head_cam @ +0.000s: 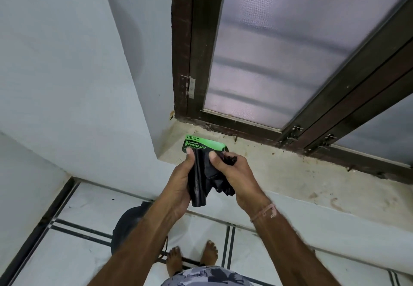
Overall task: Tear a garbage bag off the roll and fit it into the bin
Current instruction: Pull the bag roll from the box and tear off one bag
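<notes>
You stand barefoot at a window sill [290, 174], holding a roll of black garbage bags [197, 187] in both hands at chest level over the sill's near edge. Your left hand [176, 185] grips the roll from the side, fingers curled behind it and the thumb pressed flat on its front just below the green paper label [201, 144], which reads "BECO" and "GARBAGE BAGS". Your right hand [239, 174] is closed on the loose bag [221, 183] unwound from the roll, its thumb bearing on the plastic and its fingers bunched around a crumpled black tuft at the top. The loose plastic hangs in folds between your palms and is joined to the roll; whether a tear has begun cannot be told. A pink thread bracelet [263, 212] circles your right wrist.

Below, on the white tiled floor [78, 207] with dark inlaid lines, the dark round bin [125, 225] sits near your feet [174, 261], partly hidden by your left forearm. Behind the stained sill, a frosted glass window [279, 51] stands in a dark brown frame [192, 51] beside a pale painted wall [67, 62].
</notes>
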